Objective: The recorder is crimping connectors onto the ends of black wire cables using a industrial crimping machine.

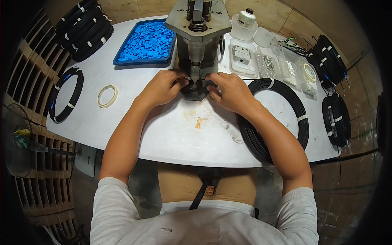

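A grey metal bench press (197, 49) stands at the far middle of the white table, its ram lowered close to its small base. My left hand (166, 86) is at the left of the ram, thumb and fingers pinched together by the base; whatever they hold is too small to make out. From the other side, my right hand (228, 90) reaches in with bent fingers and thumb beside the ram, their grip partly hidden. Beneath my right forearm lies a large coil of black cable (302, 128) bound with white tape, its upper edge running close behind that hand.
A blue tray (118, 61) of small blue pieces stands left of the press. Tape roll (100, 102) and cable coil (77, 87) lie further left. Stacked coils (87, 36) stand behind. On the right are clear boxes (261, 73), a bottle (246, 18) and more coils (337, 118).
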Tool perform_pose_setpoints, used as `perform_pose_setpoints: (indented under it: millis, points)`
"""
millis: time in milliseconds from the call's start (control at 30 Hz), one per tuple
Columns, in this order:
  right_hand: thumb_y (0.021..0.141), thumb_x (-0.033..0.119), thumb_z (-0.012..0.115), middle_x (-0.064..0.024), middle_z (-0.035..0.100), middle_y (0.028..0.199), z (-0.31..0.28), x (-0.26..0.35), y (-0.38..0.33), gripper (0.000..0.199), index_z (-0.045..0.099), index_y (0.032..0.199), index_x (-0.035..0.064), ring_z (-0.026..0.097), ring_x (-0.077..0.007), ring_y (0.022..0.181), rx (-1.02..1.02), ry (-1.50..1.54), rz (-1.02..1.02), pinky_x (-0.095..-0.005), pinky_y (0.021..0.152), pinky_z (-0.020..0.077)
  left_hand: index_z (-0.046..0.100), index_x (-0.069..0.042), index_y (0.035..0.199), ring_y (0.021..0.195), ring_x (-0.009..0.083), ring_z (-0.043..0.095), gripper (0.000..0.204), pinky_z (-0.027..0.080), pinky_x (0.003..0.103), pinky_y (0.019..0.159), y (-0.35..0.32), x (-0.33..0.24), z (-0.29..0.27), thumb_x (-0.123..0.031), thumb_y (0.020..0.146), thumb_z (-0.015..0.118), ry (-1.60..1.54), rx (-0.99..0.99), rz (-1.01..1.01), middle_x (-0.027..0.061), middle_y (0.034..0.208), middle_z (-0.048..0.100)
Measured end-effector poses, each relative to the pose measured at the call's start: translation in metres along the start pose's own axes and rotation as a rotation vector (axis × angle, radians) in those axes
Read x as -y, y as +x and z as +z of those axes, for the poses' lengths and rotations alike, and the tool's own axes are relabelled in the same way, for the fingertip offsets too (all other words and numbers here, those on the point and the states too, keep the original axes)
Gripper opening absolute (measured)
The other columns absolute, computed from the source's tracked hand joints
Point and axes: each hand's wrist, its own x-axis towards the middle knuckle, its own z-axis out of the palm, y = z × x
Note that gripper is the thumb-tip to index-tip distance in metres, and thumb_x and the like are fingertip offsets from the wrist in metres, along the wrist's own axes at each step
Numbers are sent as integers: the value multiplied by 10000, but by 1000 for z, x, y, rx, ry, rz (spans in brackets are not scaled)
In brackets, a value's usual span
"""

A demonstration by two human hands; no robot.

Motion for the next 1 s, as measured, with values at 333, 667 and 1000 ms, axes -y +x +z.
perform_pose_setpoints:
  millis: [333, 667, 1000]
  points:
    - [920, 166, 748, -166, 732, 936, 1, -1, 0, 250, 680, 1140, 69, 707, -392, 797, 12, -3, 9, -474, 734, 572, 738, 50, 1102, 875, 348, 731, 228, 569, 398, 803, 0, 2, 0, -114, 972, 647, 4, 7, 0, 238, 992, 752]
    - [917, 165, 748, -173, 732, 936, 0, -1, 0, 259, 679, 1146, 65, 711, -392, 795, 12, 0, 9, -474, 735, 573, 766, 16, 1098, 896, 395, 735, 242, 573, 431, 835, 0, -1, -1, -139, 957, 645, -2, -3, -8, 250, 977, 751]
    - [914, 172, 751, -175, 730, 931, 0, 0, 0, 272, 675, 1154, 68, 708, -393, 785, 27, -16, 20, -476, 727, 574, 735, 56, 1086, 877, 355, 731, 223, 572, 398, 803, 0, 0, 0, -113, 965, 654, -3, 0, 4, 238, 987, 748]
